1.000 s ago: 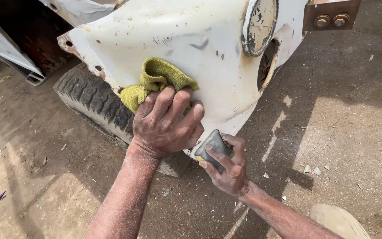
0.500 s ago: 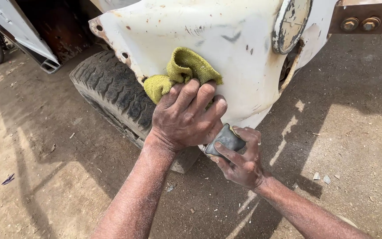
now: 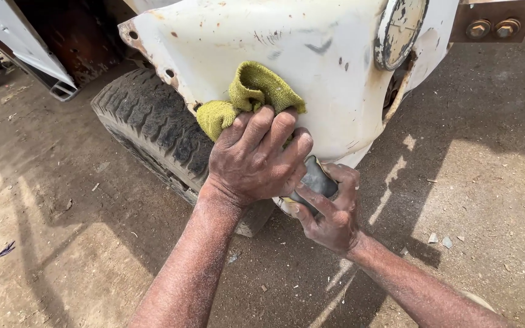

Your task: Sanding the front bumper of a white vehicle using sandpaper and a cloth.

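Pressing nubby yellow-green cloth [image 3: 247,97], dented white fender [image 3: 287,42]

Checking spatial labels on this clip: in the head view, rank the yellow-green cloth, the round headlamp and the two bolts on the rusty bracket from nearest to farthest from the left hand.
From the left hand:
1. Yellow-green cloth, pressed under its fingers against the white fender.
2. Round headlamp, up and to the right on the fender's edge.
3. Two bolts, farther right on the rusty bracket at the top corner.

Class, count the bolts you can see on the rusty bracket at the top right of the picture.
2. On the rusty bracket, one bolt sits left and the other bolt right beside it. The frame crops the bracket, so more may be hidden.
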